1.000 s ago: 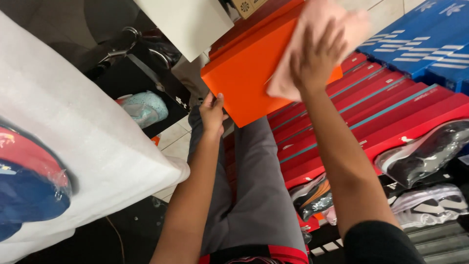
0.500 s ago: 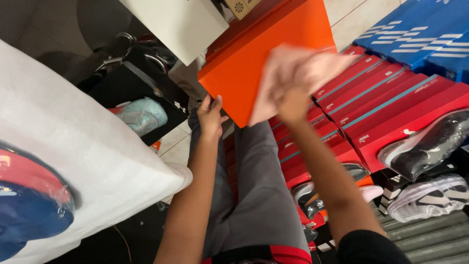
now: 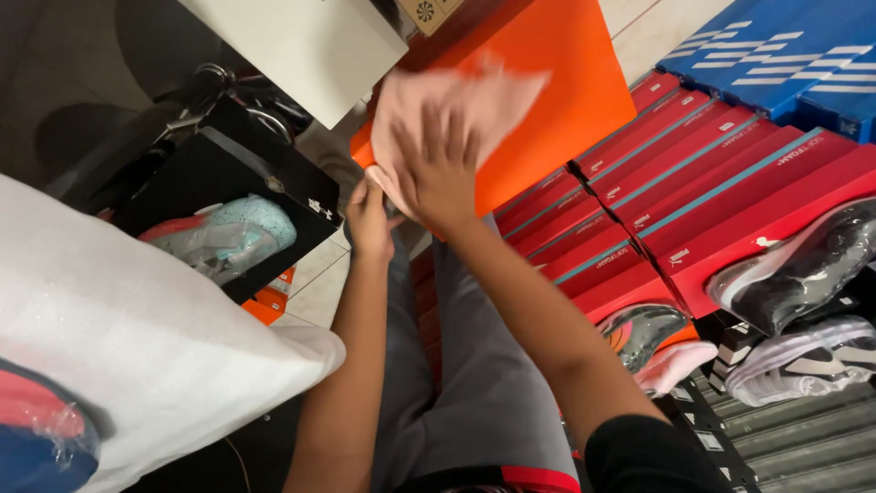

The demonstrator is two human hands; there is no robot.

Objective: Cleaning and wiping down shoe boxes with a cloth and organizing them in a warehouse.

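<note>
A pink cloth [image 3: 456, 110] is pressed flat against the orange box [image 3: 566, 82] by the right hand [image 3: 438, 169], fingers spread. The box's lower corner is gripped by the left hand [image 3: 368, 219]. Wiping appears underway; most of the lid looks uncovered.

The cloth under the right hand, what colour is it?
Pale pink. The cloth shows in the head view, pressed by the right hand on the orange box.
</note>
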